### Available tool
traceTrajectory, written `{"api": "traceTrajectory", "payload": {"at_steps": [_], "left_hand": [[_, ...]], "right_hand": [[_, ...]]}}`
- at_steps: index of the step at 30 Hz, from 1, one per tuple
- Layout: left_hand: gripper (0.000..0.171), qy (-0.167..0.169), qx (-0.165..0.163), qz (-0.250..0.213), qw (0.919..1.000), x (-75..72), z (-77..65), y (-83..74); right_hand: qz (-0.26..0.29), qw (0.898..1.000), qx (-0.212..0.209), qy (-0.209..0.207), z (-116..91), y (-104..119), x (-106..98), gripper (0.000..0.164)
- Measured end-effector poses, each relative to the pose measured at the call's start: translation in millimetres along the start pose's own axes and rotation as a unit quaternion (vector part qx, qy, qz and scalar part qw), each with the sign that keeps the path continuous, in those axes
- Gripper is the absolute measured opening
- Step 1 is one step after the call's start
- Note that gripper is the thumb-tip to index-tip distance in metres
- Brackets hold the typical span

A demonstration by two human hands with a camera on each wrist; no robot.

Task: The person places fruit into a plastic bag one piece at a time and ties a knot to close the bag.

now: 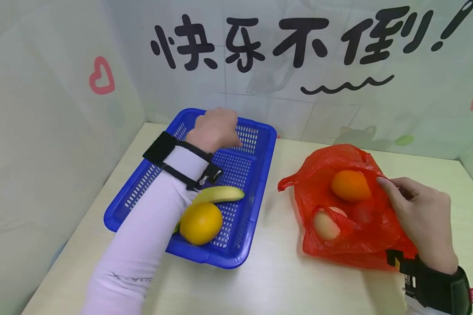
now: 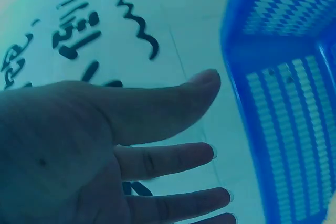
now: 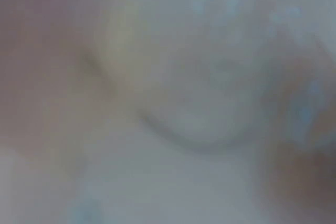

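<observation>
Over the far end of a blue plastic basket (image 1: pixel 265 131) is my left hand (image 1: pixel 217 129). In the left wrist view, the same hand (image 2: pixel 131 129) has its fingers and thumb extended, holding nothing. A banana (image 1: pixel 224 194) and a round yellow fruit (image 1: pixel 201 223) lie in the basket's near half, partly behind my left sleeve. My right hand (image 1: pixel 427 214) pinches the right side of a red plastic bag (image 1: pixel 315 164) between thumb and fingers. Inside the bag are an orange (image 1: pixel 351 186) and a pale roundish item (image 1: pixel 325 225), partly covered by the film. The right wrist view is too blurred to read.
Basket and bag stand side by side on a light wooden table (image 1: pixel 276 245). Behind them rises a pale wall covering (image 1: pixel 268 113) with black lettering, and another pale panel (image 1: pixel 43 131) closes off the left side. The basket has raised, slotted walls.
</observation>
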State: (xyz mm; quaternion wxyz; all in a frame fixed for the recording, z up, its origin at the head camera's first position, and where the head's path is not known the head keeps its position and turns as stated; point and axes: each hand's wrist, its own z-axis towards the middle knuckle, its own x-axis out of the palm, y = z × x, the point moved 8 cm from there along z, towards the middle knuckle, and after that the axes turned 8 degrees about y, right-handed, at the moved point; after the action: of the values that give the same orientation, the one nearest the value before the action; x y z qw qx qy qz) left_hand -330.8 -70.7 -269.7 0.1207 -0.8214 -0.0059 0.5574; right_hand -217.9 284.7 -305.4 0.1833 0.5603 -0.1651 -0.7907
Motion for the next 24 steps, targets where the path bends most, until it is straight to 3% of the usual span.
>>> {"api": "traceTrajectory", "payload": {"at_steps": [10,18,24], "left_hand": [[0.043,0.048,-0.070,0.004,0.9964,21.6,7.1,63.4],[0.055,0.085,-0.082,-0.010,0.9929,35.9,9.0,80.3],[0.054,0.119,-0.099,-0.001,0.9879,49.7,10.4,88.5]], "right_hand": [[0.007,1.000,-0.008,-0.002,-1,1,0,0.025],[0.007,1.000,-0.018,-0.010,-1,1,0,0.023],[0.003,1.000,-0.013,-0.003,-1,1,1,0.024]]}}
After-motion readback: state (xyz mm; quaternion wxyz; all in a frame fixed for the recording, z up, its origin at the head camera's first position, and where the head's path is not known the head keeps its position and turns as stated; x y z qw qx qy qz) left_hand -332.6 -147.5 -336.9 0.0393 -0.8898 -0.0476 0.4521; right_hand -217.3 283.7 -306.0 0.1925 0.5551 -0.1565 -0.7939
